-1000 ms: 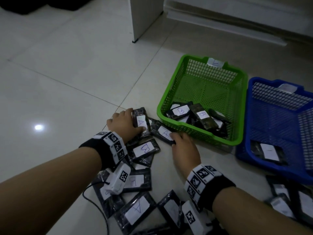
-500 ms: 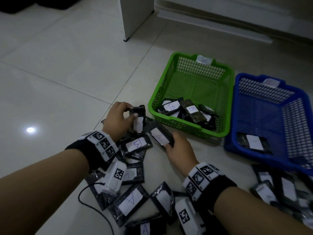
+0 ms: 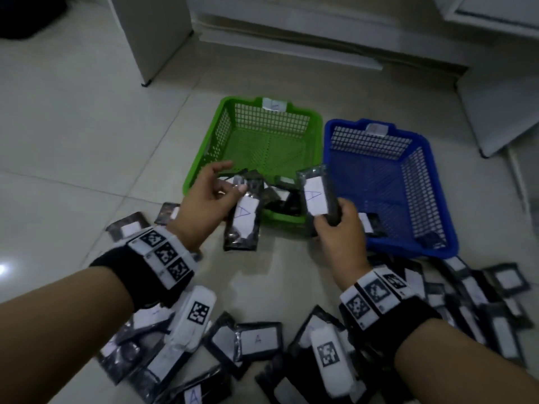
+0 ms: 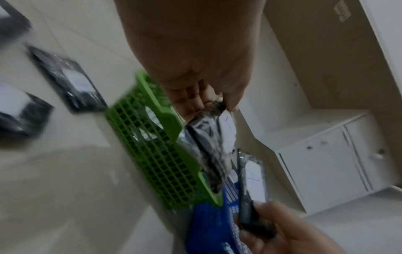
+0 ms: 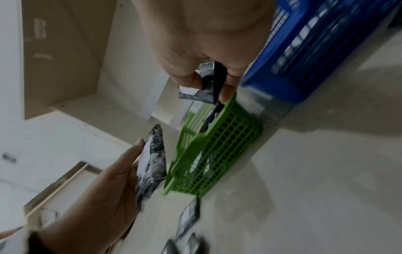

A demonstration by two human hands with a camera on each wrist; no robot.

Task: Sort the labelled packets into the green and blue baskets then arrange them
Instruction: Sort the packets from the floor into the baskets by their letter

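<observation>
Your left hand (image 3: 208, 196) pinches a packet marked A (image 3: 243, 218) by its top end, hanging just before the green basket (image 3: 204, 154). Your right hand (image 3: 339, 228) grips a second A packet (image 3: 315, 193) upright by its lower end, between the green basket and the blue basket (image 3: 431, 182). More packets (image 3: 258, 339) lie on the floor (image 3: 87, 141) beneath your wrists.

Dim, soft light — blurred wrist views
</observation>
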